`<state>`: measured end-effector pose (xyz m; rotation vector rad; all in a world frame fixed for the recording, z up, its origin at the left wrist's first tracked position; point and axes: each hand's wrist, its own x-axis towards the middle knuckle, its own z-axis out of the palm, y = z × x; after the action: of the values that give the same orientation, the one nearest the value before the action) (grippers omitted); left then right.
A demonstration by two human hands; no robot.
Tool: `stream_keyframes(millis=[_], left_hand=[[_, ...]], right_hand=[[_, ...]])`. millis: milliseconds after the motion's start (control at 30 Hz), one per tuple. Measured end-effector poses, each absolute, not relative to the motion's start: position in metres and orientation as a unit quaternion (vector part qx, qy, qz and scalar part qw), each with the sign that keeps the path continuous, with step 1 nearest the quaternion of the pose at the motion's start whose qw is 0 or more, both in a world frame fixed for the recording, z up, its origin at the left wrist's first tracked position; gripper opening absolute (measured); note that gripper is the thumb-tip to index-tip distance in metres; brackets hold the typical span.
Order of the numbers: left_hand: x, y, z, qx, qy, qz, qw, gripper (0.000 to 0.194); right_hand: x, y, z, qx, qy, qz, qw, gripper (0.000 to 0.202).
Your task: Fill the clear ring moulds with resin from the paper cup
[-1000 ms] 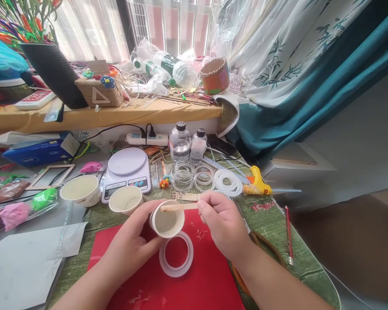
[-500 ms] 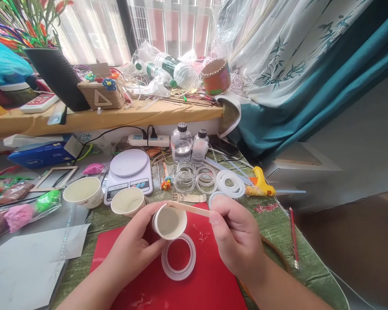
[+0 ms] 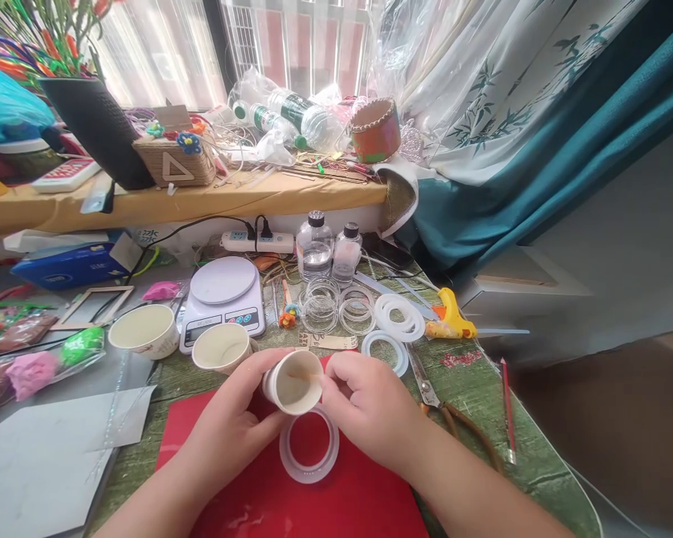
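My left hand (image 3: 241, 411) is wrapped round a small paper cup (image 3: 294, 385), which tilts toward me so its inside shows. Pinched in my right hand (image 3: 364, 403) is a thin wooden stick (image 3: 306, 376), its far end inside the cup. Just below the cup, a white ring-shaped silicone mould (image 3: 309, 472) lies on a red sheet (image 3: 247, 493). Two more paper cups stand to the left: one (image 3: 223, 351) close to my left hand and a wider one (image 3: 146, 335) farther off.
Behind the cups is a white kitchen scale (image 3: 224, 295). Two clear bottles (image 3: 315, 254), several clear rings (image 3: 319, 306) and white rings (image 3: 399, 319) stand or lie beyond my hands. To the right are scissors (image 3: 429, 392), a yellow glue gun (image 3: 453, 314) and a red pencil (image 3: 508, 407).
My right hand has moved left to the cup's rim, and the stick has dipped down inside. The scissors and a bluish ring behind that hand now show more.
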<state>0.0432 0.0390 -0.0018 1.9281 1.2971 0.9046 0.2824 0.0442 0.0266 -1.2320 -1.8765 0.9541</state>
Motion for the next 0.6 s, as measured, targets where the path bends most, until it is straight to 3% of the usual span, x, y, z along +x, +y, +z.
stream_keyframes(millis=[167, 367, 600], left_hand=[[0.04, 0.038, -0.005, 0.734, 0.497, 0.339, 0.316, 0.048], [0.039, 0.037, -0.004, 0.728, 0.511, 0.33, 0.315, 0.052], [0.04, 0.036, -0.004, 0.731, 0.504, 0.325, 0.325, 0.051]], right_hand=[[0.284, 0.046, 0.026, -0.481, -0.588, 0.524, 0.384, 0.03], [0.29, 0.045, 0.025, -0.438, -0.575, 0.463, 0.514, 0.03], [0.292, 0.04, 0.026, -0.412, -0.596, 0.429, 0.539, 0.03]])
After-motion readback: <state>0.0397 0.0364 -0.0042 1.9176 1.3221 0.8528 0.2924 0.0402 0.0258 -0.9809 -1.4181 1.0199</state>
